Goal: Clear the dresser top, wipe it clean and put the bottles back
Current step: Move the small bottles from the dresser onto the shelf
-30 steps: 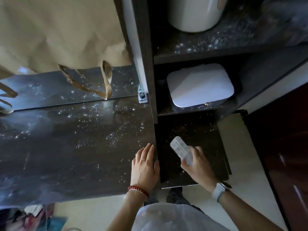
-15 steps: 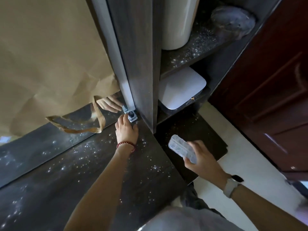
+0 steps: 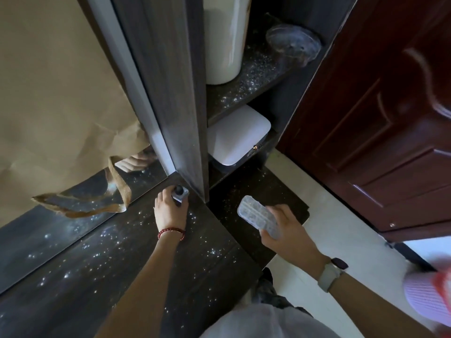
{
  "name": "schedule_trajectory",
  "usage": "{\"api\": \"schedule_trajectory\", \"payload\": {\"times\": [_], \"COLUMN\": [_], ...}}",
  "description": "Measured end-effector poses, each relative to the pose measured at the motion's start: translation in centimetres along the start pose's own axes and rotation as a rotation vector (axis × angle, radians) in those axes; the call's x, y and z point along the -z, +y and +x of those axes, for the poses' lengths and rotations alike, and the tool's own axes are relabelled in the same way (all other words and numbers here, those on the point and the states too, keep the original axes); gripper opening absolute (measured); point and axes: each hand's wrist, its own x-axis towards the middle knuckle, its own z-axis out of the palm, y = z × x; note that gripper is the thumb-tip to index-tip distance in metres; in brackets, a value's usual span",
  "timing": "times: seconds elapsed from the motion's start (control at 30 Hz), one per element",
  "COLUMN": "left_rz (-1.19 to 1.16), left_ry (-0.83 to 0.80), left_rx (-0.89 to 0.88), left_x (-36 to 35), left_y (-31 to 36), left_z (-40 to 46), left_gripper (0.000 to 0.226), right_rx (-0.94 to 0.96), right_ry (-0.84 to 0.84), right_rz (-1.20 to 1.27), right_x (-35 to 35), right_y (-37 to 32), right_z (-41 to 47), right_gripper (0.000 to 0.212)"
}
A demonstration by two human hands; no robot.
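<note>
Small bottle now lifted; clear box held.

Head view: looked steeply down from the person's head, close above the dark speckled dresser top.
Facing: toward the tall dark shelf unit.
Shared: only one view.

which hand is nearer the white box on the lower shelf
Left. The left hand grips a small object at the dresser's back corner, just below-left of the white box; the right hand holds a clear case farther forward.
</note>
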Motion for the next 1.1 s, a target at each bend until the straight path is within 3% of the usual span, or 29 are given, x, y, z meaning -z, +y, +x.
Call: {"api": "schedule_trajectory", "payload": {"times": [0.1,0.27,0.47,0.63,0.77,0.9,1.1], "left_rz": [-0.127,-0.152,-0.096,0.015,0.015,-0.034,-0.027], "left_ry": [0.136,0.170,0.251,0.335,0.403,0.350,0.316], "left_rx": [-0.014,-0.086,-0.092,-0.073,-0.033,-0.110,-0.106], "left_x": [1.9,3.7,3.5,2.8,1.9,-0.4,-3.6], "left_y": [0.8,2.8,6.6,9.5,11.6,14.8,20.1], "left_z": [-3.2,-6.3,-8.1,-8.6,-9.8,-10.4,-4.1], "left_gripper": [0.034,0.035,0.036,0.034,0.036,0.031,0.029], "right_rx": [0.022,0.107,0.345,0.427,0.442,0.561,0.603], "right_ry": [0.034,0.144,0.330,0.243,0.152,0.159,0.112], "right_rz": [0.041,0.079,-0.203,-0.403,-0.320,-0.232,-0.084], "right_x": [0.3,2.3,6.2,7.9,8.3,8.2,8.7], "right_y": [0.1,-0.2,-1.0,-1.4,-1.7,-0.5,4.1], "right_z": [0.3,3.5,12.7,19.8,22.0,20.7,16.2], "right_gripper": [0.057,0.056,0.048,0.048,0.042,0.051,0.052]}}
